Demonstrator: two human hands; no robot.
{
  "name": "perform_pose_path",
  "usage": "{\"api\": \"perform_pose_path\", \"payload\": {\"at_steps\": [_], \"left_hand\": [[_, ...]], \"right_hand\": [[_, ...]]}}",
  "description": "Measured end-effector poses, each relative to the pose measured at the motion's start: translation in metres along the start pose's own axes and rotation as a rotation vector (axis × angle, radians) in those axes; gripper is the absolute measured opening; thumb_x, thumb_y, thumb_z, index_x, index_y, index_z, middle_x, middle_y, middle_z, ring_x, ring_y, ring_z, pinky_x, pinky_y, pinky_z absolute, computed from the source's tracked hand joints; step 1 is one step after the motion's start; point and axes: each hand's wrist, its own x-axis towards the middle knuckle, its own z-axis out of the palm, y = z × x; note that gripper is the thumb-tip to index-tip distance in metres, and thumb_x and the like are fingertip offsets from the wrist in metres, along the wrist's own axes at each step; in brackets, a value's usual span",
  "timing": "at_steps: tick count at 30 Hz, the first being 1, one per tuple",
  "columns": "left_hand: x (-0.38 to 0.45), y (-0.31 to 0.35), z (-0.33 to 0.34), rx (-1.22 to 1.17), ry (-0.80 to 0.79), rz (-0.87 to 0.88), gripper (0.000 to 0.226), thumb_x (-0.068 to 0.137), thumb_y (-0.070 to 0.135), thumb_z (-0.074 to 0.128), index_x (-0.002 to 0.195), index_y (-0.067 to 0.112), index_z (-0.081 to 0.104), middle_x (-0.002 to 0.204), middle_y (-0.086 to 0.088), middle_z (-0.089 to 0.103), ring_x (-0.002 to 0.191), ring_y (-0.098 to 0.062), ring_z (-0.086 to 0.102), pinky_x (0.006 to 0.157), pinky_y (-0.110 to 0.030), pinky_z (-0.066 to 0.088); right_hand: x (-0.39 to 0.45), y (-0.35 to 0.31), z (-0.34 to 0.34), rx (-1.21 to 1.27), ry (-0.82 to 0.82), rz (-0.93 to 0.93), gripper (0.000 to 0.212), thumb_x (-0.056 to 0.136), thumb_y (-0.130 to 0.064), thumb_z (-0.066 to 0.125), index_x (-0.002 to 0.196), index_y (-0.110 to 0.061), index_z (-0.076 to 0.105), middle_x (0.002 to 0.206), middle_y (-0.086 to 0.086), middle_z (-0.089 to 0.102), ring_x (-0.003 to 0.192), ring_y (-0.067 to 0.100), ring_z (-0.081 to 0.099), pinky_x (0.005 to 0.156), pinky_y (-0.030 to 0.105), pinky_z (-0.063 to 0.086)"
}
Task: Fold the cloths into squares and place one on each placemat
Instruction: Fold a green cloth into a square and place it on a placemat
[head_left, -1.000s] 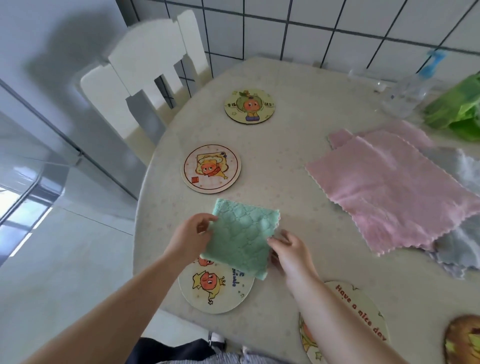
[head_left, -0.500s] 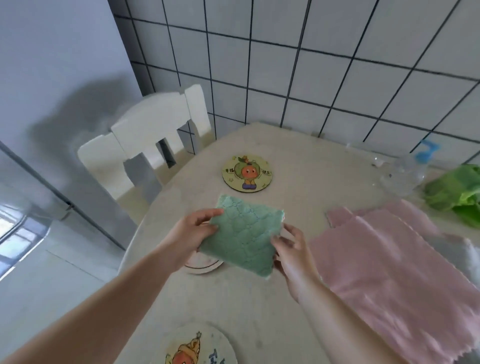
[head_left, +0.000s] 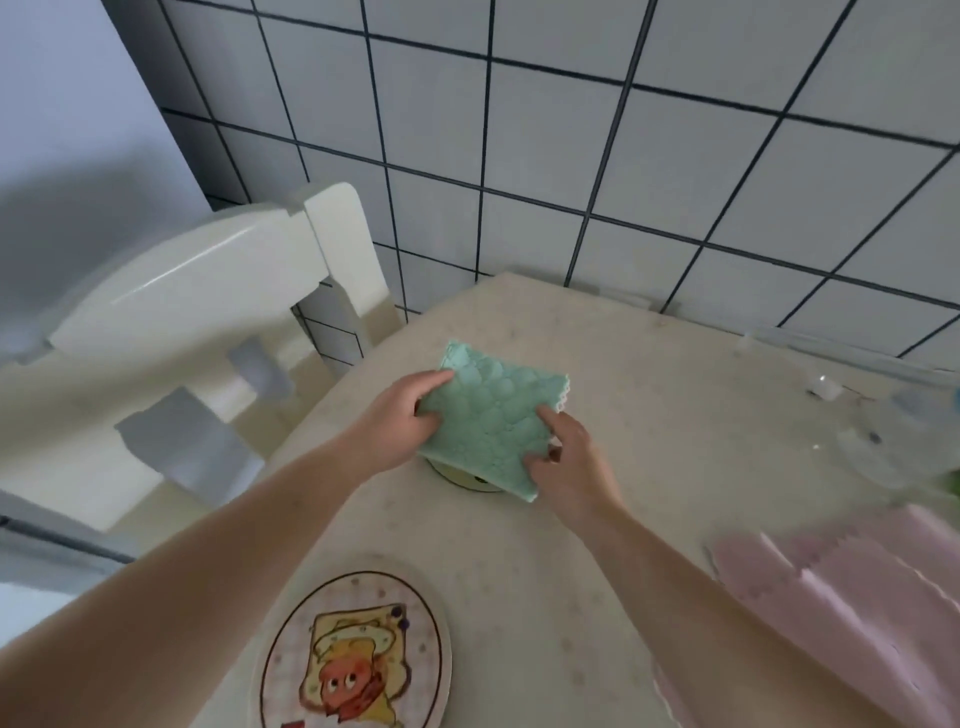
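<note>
Two hands hold one folded green cloth (head_left: 491, 423) over the far part of the table (head_left: 649, 415). It is a mint square with a quilted bubble texture and a scalloped pale trim at its right corner, several layers thick at that edge. It sits tilted like a diamond on top of a round placemat (head_left: 462, 477), of which only a thin pale rim peeks out below the cloth's near edge; whether the cloth rests fully on it or is partly lifted I cannot tell.

Left of the table stands a cream chair (head_left: 208, 312), its back close to the table's curved edge. Bare tabletop lies around the cloth toward the tiled wall (head_left: 571, 156). Nearer, a second placemat (head_left: 353, 654) with a cartoon print lies at the bottom edge of view, well apart from the cloth. At right, a blurred clear bottle (head_left: 893, 441) lies on the table, and a pink cloth (head_left: 841, 618) is spread by the near right edge.

Reaching in from the lower left, the left hand (head_left: 400, 421) grips the cloth's left corner, thumb on top and fingers curled beneath. From the lower right, the right hand (head_left: 569, 462) pinches the cloth's right side, index finger laid on top.
</note>
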Motion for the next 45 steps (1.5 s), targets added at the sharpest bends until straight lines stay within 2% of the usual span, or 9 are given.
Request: {"api": "perform_pose_path", "payload": {"at_steps": [7, 12, 18, 21, 24, 29, 32, 38, 45], "left_hand": [[0.03, -0.028, 0.008, 0.147, -0.049, -0.052, 0.049, 0.086, 0.012, 0.049, 0.134, 0.022, 0.046, 0.136, 0.0, 0.045, 0.125, -0.021, 0.042, 0.105, -0.031, 0.032], [0.024, -0.022, 0.018, 0.603, 0.097, 0.286, 0.058, 0.082, 0.03, 0.029, 0.135, 0.012, 0.045, 0.147, -0.009, 0.034, 0.137, -0.029, 0.029, 0.108, -0.05, 0.027], [0.021, -0.04, 0.033, 0.839, -0.13, 0.232, 0.09, 0.073, 0.073, -0.01, 0.148, 0.024, -0.001, 0.157, 0.004, -0.006, 0.142, -0.01, -0.011, 0.115, -0.05, -0.004], [0.022, -0.042, 0.033, 0.834, -0.167, 0.197, 0.086, 0.074, 0.072, -0.007, 0.147, 0.028, -0.005, 0.156, 0.006, -0.011, 0.142, -0.009, -0.014, 0.114, -0.053, -0.006], [0.018, -0.028, 0.029, 0.738, -0.106, 0.177, 0.072, 0.084, 0.063, 0.023, 0.146, 0.026, 0.02, 0.156, 0.004, 0.013, 0.143, -0.013, 0.006, 0.114, -0.052, -0.001], [-0.032, 0.023, 0.039, 0.25, 0.105, 0.254, 0.025, 0.092, 0.027, 0.052, 0.111, 0.017, 0.064, 0.107, 0.004, 0.066, 0.098, -0.01, 0.06, 0.084, -0.023, 0.044], [-0.073, 0.053, 0.061, 0.179, 0.042, 0.242, 0.02, 0.091, 0.025, 0.054, 0.106, 0.021, 0.066, 0.098, 0.009, 0.066, 0.088, -0.003, 0.06, 0.08, -0.023, 0.047], [-0.14, 0.093, 0.122, 0.114, -0.078, 0.244, 0.018, 0.087, 0.02, 0.057, 0.099, 0.027, 0.069, 0.091, 0.014, 0.066, 0.08, 0.002, 0.058, 0.073, -0.007, 0.04], [-0.196, 0.126, 0.205, 0.157, -0.193, 0.315, 0.017, 0.083, 0.008, 0.06, 0.095, 0.015, 0.07, 0.089, 0.003, 0.066, 0.076, -0.008, 0.058, 0.074, -0.009, 0.043]], "right_hand": [[0.03, 0.012, 0.011, -0.085, -0.024, 0.021, 0.058, 0.08, -0.018, 0.063, 0.136, -0.02, 0.044, 0.139, -0.001, 0.041, 0.112, 0.014, 0.052, 0.098, 0.031, 0.044], [0.026, 0.001, 0.005, -0.627, 0.053, -0.207, 0.058, 0.089, -0.039, 0.048, 0.143, -0.027, 0.029, 0.156, -0.003, 0.001, 0.142, 0.018, 0.003, 0.115, 0.042, 0.009], [0.029, 0.021, 0.008, -0.968, -0.127, -0.21, 0.077, 0.085, -0.07, 0.019, 0.146, -0.031, -0.006, 0.155, -0.008, -0.016, 0.141, 0.015, -0.02, 0.111, 0.056, -0.01], [0.03, 0.022, 0.007, -0.979, -0.145, -0.188, 0.079, 0.084, -0.07, 0.019, 0.146, -0.03, -0.007, 0.155, -0.008, -0.016, 0.141, 0.016, -0.018, 0.111, 0.056, -0.011], [0.025, 0.01, 0.0, -0.867, -0.091, -0.199, 0.07, 0.087, -0.062, 0.034, 0.146, -0.028, 0.015, 0.156, -0.005, 0.008, 0.143, 0.016, 0.001, 0.112, 0.053, -0.007], [-0.026, 0.004, -0.03, -0.305, 0.162, -0.252, 0.025, 0.085, -0.029, 0.059, 0.11, -0.025, 0.062, 0.113, -0.005, 0.062, 0.102, 0.012, 0.059, 0.091, 0.029, 0.043], [-0.07, 0.009, -0.052, -0.19, 0.228, -0.249, 0.014, 0.085, -0.022, 0.061, 0.098, -0.024, 0.066, 0.099, -0.009, 0.063, 0.083, 0.0, 0.06, 0.071, 0.01, 0.041], [-0.165, 0.048, -0.112, -0.144, 0.288, -0.18, 0.012, 0.084, -0.019, 0.063, 0.092, -0.026, 0.068, 0.091, -0.015, 0.064, 0.079, -0.007, 0.059, 0.079, 0.019, 0.049], [-0.273, 0.113, -0.195, -0.27, 0.299, -0.044, 0.021, 0.083, -0.011, 0.06, 0.096, -0.026, 0.067, 0.095, -0.02, 0.06, 0.082, -0.007, 0.057, 0.071, 0.004, 0.041]]}}
